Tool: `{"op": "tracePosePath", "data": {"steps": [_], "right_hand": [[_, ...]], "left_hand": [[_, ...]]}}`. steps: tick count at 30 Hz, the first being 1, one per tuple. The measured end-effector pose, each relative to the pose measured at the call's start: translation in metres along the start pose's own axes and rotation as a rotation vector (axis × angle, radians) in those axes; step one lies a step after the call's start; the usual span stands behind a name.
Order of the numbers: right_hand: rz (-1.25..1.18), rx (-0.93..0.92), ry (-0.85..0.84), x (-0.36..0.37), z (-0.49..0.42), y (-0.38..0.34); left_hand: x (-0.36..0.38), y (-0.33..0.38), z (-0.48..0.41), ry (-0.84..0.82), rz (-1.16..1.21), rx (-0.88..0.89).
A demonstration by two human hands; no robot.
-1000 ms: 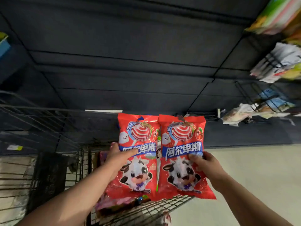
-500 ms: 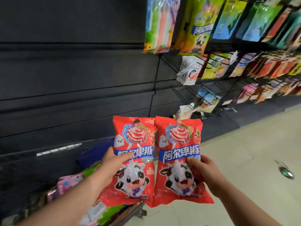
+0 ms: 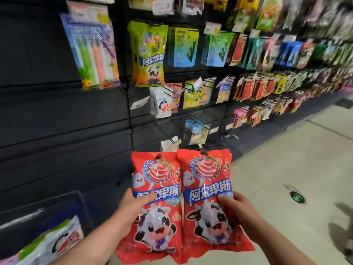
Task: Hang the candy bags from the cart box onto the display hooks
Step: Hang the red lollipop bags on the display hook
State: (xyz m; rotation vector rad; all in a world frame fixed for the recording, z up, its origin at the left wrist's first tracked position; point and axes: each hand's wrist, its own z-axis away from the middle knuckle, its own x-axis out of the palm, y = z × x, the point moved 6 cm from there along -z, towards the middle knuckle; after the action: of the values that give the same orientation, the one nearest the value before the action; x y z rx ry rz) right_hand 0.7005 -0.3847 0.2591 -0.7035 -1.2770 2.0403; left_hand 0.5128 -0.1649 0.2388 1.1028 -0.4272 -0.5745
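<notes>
Two red candy bags [image 3: 181, 203] are held side by side at lower centre, the left hand [image 3: 131, 206] closed on one, the right hand [image 3: 238, 207] on the other. Each top hole should be lined up squarely with a bare display hook [image 3: 162, 131] at centre before being pushed on.

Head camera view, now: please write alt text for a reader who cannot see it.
Two bare hands hold up two red candy bags side by side, the left hand on the left bag, the right hand on the right bag. Behind them is a dark display wall with hooks carrying colourful snack packets, and a pale floor to the right.
</notes>
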Motion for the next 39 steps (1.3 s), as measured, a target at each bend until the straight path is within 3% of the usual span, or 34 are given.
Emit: {"op": "tracePosePath", "data": {"steps": [9,14,22,29,39], "right_hand": [[-0.006,0.008,-0.006,-0.030,-0.023,-0.003],[-0.011,-0.026,0.092,-0.057,-0.060,-0.018],[0.016,-0.090,0.090,-0.077,-0.143,-0.070],[0.038,-0.107,-0.024,-0.049,-0.217,-0.102],[0.127,-0.080,-0.311,0.037,-0.289,-0.128]], "left_hand": [[0.039,0.017,-0.019,-0.004,-0.014,-0.007],[0.067,0.026,-0.058,-0.039,-0.028,-0.025],[0.098,0.064,-0.144,-0.050,0.018,-0.008],[0.079,0.083,-0.199,0.011,0.032,-0.012],[0.003,0.067,-0.215,0.251,0.050,-0.117]]}}
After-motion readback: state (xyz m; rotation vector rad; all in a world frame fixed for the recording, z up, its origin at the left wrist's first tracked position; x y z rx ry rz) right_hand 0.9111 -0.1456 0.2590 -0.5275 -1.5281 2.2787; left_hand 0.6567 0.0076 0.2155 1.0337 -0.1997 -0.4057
